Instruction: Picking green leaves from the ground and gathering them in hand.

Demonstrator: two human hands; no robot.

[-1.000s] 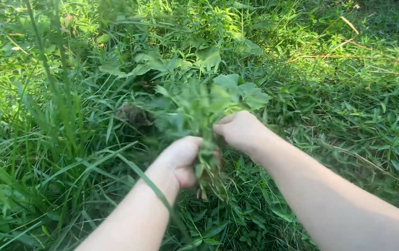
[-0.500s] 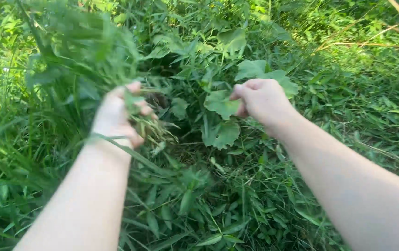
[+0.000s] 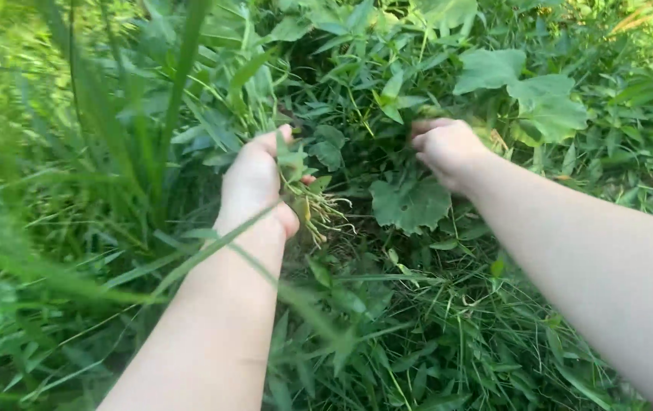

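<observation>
Weed bunch point(image 3: 307, 194) clutched in left hand point(image 3: 254, 183), roots dangling below.

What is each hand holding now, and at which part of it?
The left hand is closed on a bunch of pulled weeds, just above the pale roots. The right hand is curled into the standing plants; what it grasps cannot be told.

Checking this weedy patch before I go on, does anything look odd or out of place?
Only the uprooted bunch of green weeds in the left hand: its pale roots dangle free of the soil. The right hand is closed among the broad leaves. Nothing else stands out.
</observation>
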